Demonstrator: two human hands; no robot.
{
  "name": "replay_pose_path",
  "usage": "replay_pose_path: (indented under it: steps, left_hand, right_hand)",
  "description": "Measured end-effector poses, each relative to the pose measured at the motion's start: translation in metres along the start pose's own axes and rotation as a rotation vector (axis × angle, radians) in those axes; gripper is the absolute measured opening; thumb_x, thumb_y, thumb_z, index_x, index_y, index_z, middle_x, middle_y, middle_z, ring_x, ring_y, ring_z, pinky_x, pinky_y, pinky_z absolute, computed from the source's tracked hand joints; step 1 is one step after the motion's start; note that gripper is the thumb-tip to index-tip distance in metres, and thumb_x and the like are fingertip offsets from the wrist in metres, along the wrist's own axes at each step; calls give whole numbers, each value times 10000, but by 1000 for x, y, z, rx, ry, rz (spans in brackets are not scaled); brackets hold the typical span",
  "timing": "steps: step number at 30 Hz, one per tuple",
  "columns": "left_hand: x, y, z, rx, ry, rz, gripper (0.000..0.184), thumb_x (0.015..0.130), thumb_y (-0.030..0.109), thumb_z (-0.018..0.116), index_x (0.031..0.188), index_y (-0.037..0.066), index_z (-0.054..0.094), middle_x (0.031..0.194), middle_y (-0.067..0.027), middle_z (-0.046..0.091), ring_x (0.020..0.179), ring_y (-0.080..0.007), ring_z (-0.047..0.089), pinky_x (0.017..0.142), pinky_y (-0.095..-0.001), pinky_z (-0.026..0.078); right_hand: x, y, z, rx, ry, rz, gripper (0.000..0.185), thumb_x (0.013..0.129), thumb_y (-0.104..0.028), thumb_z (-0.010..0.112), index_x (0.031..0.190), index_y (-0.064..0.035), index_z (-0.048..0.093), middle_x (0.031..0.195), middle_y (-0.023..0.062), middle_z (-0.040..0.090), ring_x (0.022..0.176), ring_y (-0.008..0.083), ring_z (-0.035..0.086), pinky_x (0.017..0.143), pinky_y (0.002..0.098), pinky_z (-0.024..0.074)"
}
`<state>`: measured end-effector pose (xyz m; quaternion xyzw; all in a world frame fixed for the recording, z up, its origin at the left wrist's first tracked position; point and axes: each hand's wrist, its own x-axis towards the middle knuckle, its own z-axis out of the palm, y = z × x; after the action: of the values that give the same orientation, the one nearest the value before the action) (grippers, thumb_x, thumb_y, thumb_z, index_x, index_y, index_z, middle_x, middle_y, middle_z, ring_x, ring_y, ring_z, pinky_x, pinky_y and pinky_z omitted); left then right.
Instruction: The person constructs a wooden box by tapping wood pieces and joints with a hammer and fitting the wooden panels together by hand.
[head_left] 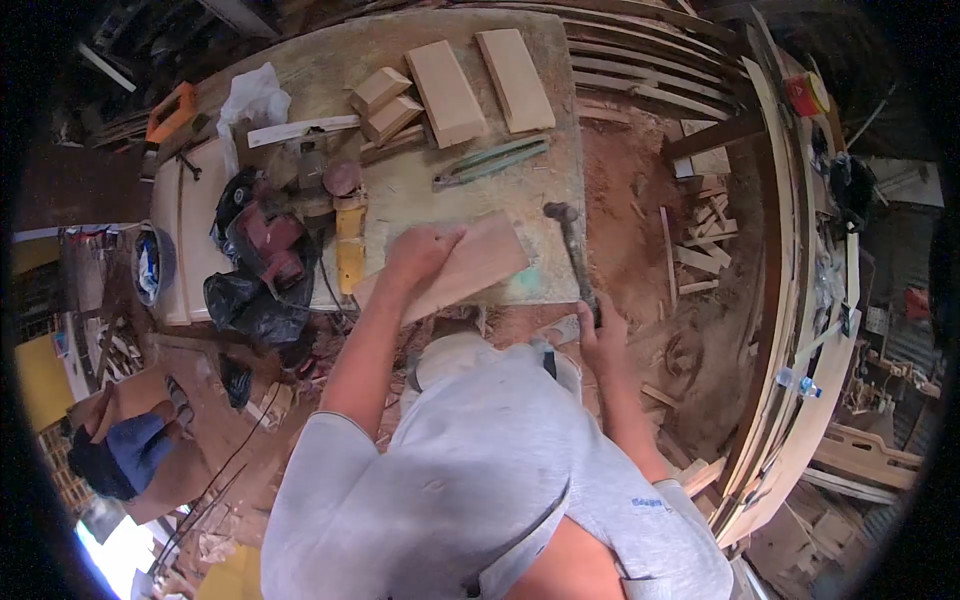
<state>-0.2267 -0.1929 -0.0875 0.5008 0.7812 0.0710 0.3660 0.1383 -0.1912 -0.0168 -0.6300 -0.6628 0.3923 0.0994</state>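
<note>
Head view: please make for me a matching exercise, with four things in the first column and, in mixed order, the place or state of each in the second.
Column 1
1. Hammer
2. Wooden board
3. White plastic bag
4. Plastic bottle

Column 2
A. Lying on the long planks at the right of the view
B. Held at an angle by the left hand
C. Crumpled, toward the far left of the table
D. Gripped in the right hand

Right pairs: 1-D, 2-B, 3-C, 4-A
</note>
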Motion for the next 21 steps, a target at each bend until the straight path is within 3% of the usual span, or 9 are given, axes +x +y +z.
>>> replay_pose_path:
  steps: [1,5,8,11,14,17,21]
  left_hand:
    - [-8,13,-2,28,38,-39,763,1046,682,447,995,10,806,1066,-311,733,1063,-493,699,945,-567,541]
    - [-13,23,4,108,131,-103,767,1055,681,419,1003,24,811,1052,-296,740,1050,-472,709,954,-574,542]
    - [-7,7,16,108,145,-57,857,1045,741,351,1007,23,818,1074,-278,760,1044,-443,730,953,-528,566]
    - [-18,22,-4,117,46,-74,883,1043,754,320,1006,28,820,1078,-269,764,1052,-424,736,943,-520,573]
    - [-10,17,5,129,63,-42,897,1042,759,306,989,27,822,1047,-258,771,1027,-416,746,918,-521,583]
    - [-13,18,3,153,93,-52,895,1042,758,312,967,26,822,1016,-245,777,995,-417,752,895,-524,589]
    - [-10,12,10,123,108,-59,860,1037,753,340,996,41,820,1038,-254,771,1015,-438,741,912,-540,580]
  right_hand:
    - [1,4,4,-101,-36,-51,449,1055,-407,626,1361,-79,624,1038,297,744,967,497,727,833,560,564]
    - [5,-1,27,-206,-152,-30,422,1067,-405,594,1356,-97,595,1020,319,739,971,535,709,842,591,564]
    - [4,-14,30,-134,-145,-22,437,1068,-406,584,1365,-86,586,1021,319,738,979,536,706,840,605,556]
    - [-5,-39,17,37,62,-251,414,1069,-402,582,1310,-66,605,960,323,731,934,530,711,807,612,555]
    - [-2,-52,19,-315,-50,-73,390,1061,-394,596,1237,-47,613,885,324,712,877,533,707,759,617,548]
    - [24,-17,49,-411,-88,-65,359,1049,-373,617,1184,-41,609,851,331,695,840,546,695,724,630,535]
    - [16,-40,26,-248,-33,-179,334,1052,-354,631,1185,-51,583,791,291,684,777,533,677,662,621,513]
